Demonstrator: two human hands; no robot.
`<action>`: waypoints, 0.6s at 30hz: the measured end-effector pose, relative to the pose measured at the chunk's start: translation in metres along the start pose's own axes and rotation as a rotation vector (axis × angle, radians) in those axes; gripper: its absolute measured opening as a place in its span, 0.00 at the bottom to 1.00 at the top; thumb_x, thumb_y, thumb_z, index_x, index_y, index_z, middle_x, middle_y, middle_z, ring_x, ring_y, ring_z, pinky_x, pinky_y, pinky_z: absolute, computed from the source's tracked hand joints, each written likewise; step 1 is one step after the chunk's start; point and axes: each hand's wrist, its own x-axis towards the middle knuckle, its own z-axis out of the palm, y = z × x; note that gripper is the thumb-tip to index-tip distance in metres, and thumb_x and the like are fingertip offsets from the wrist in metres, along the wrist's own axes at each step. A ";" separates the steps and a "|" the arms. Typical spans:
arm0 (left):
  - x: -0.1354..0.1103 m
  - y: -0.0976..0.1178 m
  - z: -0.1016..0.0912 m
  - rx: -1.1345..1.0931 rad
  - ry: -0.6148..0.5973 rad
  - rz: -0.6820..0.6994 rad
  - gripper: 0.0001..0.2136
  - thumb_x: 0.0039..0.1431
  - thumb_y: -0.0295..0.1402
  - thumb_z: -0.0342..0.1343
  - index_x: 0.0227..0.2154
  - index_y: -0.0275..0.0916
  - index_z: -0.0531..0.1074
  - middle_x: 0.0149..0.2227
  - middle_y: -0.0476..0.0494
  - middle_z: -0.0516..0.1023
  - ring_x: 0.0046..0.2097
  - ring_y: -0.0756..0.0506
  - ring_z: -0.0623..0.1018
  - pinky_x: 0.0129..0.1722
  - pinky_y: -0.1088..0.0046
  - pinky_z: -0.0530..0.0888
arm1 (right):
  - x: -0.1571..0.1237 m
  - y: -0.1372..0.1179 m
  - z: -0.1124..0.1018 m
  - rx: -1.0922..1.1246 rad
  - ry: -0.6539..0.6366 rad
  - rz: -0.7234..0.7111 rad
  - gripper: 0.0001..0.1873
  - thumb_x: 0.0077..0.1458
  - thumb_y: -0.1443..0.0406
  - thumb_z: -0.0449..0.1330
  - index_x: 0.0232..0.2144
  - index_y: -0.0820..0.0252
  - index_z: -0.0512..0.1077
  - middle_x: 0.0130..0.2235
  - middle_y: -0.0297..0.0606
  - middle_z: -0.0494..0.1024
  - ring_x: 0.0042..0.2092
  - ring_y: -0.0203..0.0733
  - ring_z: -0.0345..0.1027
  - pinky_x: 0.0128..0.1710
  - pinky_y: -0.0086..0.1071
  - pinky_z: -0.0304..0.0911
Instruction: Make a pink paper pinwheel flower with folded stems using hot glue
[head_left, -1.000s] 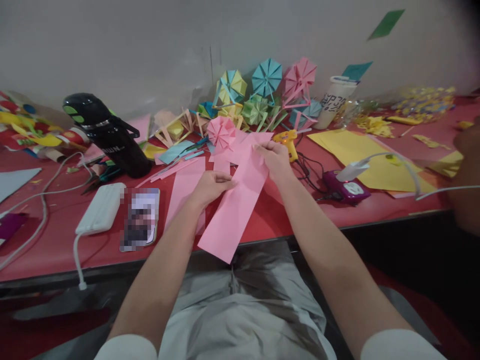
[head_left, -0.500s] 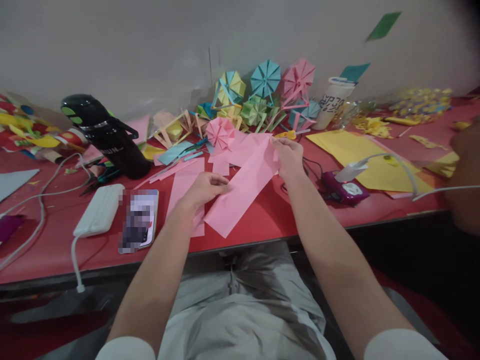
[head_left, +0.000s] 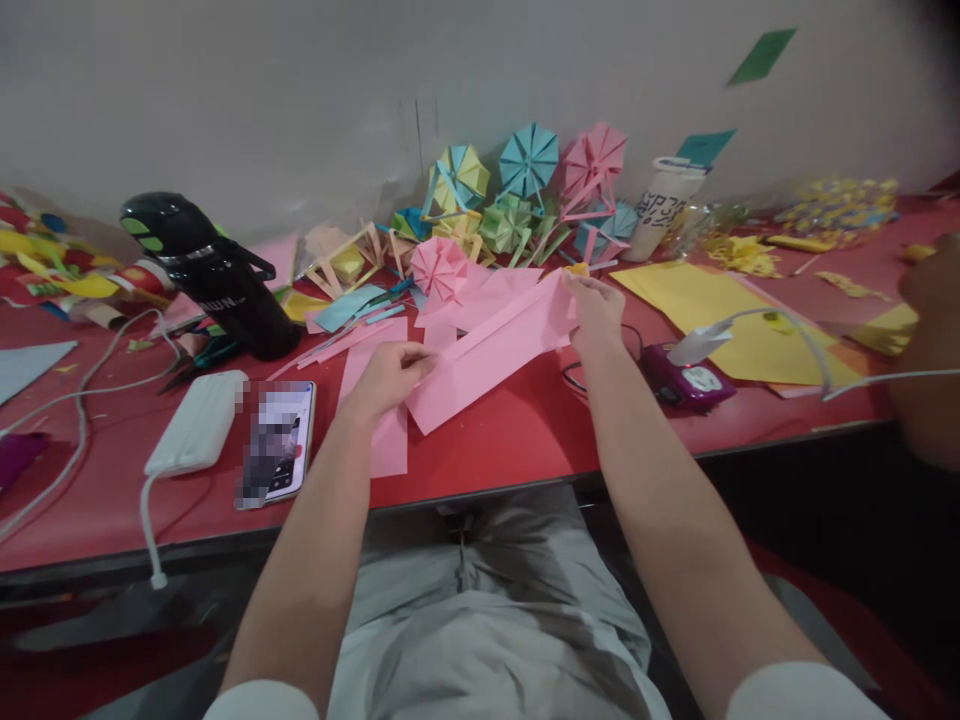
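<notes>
A long pink paper sheet (head_left: 495,355) is stretched between my two hands over the red table (head_left: 495,455); a narrow band along its far edge looks folded over. My left hand (head_left: 397,375) pinches its near-left end. The upper right end is between the thumb and fingers of my right hand (head_left: 596,305). Beneath and beside my left hand lies another pink paper piece (head_left: 390,450). Just behind the held sheet are more pink paper (head_left: 502,295) and a pink folded paper wheel (head_left: 439,268).
Several paper wheels (head_left: 529,160) stand against the wall. On the left are a black bottle (head_left: 217,280), a white power bank (head_left: 197,420) and a phone (head_left: 292,445). Rightward are a purple socket block (head_left: 690,380), yellow sheets (head_left: 720,310), a paper cup (head_left: 664,210) and another person's arm (head_left: 934,350).
My right hand has moved slightly right and my left hand slightly left. The pink sheet has turned flatter, and a band along its far edge now shows.
</notes>
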 end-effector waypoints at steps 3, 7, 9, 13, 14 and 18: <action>0.000 -0.002 -0.002 0.062 0.000 0.015 0.10 0.58 0.37 0.59 0.32 0.36 0.81 0.35 0.41 0.84 0.38 0.44 0.79 0.41 0.66 0.74 | -0.001 0.000 0.001 0.009 0.018 -0.008 0.13 0.41 0.59 0.73 0.23 0.58 0.74 0.25 0.31 0.75 0.27 0.35 0.69 0.31 0.33 0.71; -0.001 -0.006 -0.003 0.019 -0.024 0.023 0.09 0.56 0.35 0.59 0.35 0.36 0.80 0.38 0.41 0.84 0.40 0.44 0.80 0.45 0.65 0.74 | 0.000 -0.001 0.000 0.010 0.021 -0.008 0.14 0.40 0.58 0.74 0.23 0.58 0.74 0.24 0.30 0.74 0.26 0.34 0.68 0.28 0.32 0.70; -0.001 -0.007 -0.004 0.017 -0.029 0.009 0.08 0.54 0.33 0.59 0.34 0.36 0.80 0.37 0.41 0.84 0.40 0.44 0.80 0.45 0.66 0.74 | 0.000 -0.001 -0.001 0.001 0.025 -0.014 0.14 0.40 0.58 0.73 0.24 0.58 0.74 0.24 0.30 0.75 0.26 0.34 0.68 0.28 0.32 0.70; -0.002 -0.005 -0.007 0.080 0.013 -0.037 0.08 0.54 0.35 0.58 0.29 0.37 0.79 0.32 0.43 0.82 0.35 0.45 0.78 0.39 0.68 0.72 | 0.001 0.000 -0.003 -0.027 0.029 -0.030 0.12 0.43 0.59 0.71 0.24 0.58 0.73 0.25 0.31 0.75 0.27 0.36 0.70 0.30 0.34 0.71; -0.003 -0.004 -0.008 0.094 0.028 -0.047 0.08 0.54 0.36 0.58 0.28 0.37 0.78 0.31 0.44 0.82 0.34 0.45 0.77 0.38 0.68 0.71 | 0.001 0.000 -0.003 -0.031 0.028 -0.030 0.12 0.44 0.59 0.71 0.24 0.58 0.73 0.25 0.31 0.75 0.28 0.36 0.70 0.31 0.34 0.71; -0.005 -0.001 -0.011 0.092 0.047 -0.046 0.08 0.53 0.37 0.59 0.26 0.37 0.77 0.29 0.45 0.80 0.33 0.45 0.76 0.37 0.69 0.70 | 0.003 0.002 -0.006 -0.093 0.015 -0.057 0.11 0.46 0.58 0.69 0.26 0.57 0.73 0.28 0.34 0.77 0.31 0.39 0.73 0.34 0.36 0.73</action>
